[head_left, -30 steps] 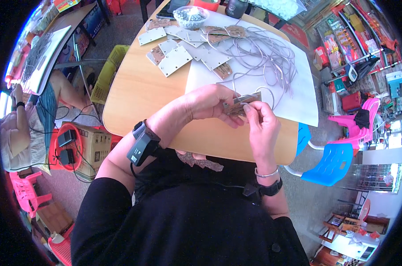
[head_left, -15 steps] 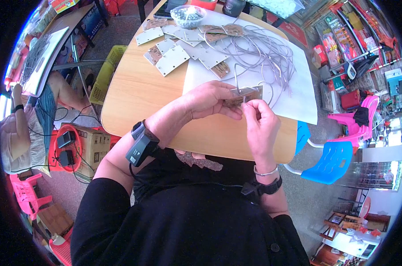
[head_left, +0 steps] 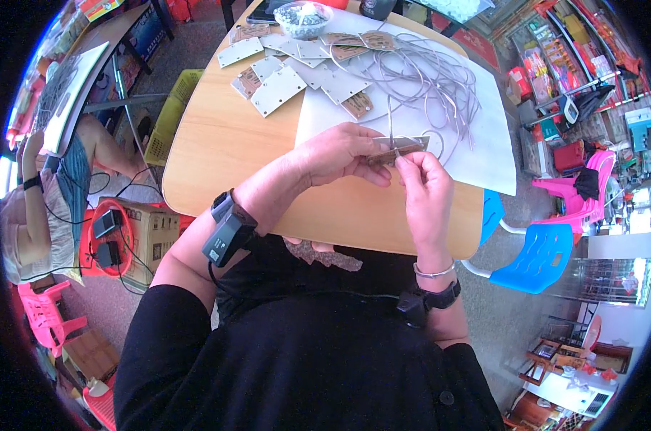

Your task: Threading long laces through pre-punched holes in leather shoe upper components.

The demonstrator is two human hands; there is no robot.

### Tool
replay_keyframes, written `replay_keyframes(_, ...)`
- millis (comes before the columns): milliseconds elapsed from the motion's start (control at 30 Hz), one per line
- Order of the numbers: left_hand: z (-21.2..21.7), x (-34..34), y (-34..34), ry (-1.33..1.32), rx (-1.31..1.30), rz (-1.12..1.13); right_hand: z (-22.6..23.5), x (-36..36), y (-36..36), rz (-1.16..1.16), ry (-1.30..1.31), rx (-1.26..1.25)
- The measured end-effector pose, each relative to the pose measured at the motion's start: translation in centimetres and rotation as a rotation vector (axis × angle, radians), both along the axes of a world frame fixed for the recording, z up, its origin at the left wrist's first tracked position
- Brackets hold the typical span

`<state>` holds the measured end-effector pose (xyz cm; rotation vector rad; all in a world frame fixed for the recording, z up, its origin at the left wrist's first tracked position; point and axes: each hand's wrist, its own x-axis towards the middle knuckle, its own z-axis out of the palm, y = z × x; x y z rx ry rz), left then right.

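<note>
Over the table's near edge, my left hand point(head_left: 340, 154) is closed on a small flat plate point(head_left: 406, 149) with a brown face and a pale, shiny edge. A grey cord point(head_left: 390, 118) runs down to the plate from the far side. My right hand point(head_left: 429, 187) is closed in a pinch at the plate's near face, where a short pale cord tip shows at the fingertips. The fingers partly hide how the cord meets the plate.
Beyond my hands, a heap of pale and brown plates point(head_left: 279, 91) with small holes lies beside tangled grey cords point(head_left: 440, 90) on white paper point(head_left: 494, 154). A clear bowl of small parts point(head_left: 303, 20) stands at the back. A blue chair point(head_left: 533, 258) is right; another person's arm point(head_left: 32, 208) is left.
The plate has tipped so that its brown face shows less. My right hand has shifted slightly right and up, still pinching, and my left hand still holds the plate.
</note>
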<state>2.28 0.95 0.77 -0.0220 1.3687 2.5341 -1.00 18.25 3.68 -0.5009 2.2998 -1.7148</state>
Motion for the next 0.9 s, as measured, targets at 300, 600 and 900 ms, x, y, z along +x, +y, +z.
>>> replay_keyframes(300, 0.4, 0.1, -0.2, 0.022, -0.051, 0.035, -0.2, -0.5, 0.1, 0.051, -0.039, -0.066)
replay_keyframes(600, 0.1, 0.0, -0.1, -0.002, -0.077, 0.035, -0.7, 0.0, -0.6, -0.002, 0.479, 0.116)
replay_keyframes(900, 0.7, 0.1, 0.1, 0.022, -0.07, 0.079, -1.1, -0.6, -0.6, 0.05, 0.165, -0.137)
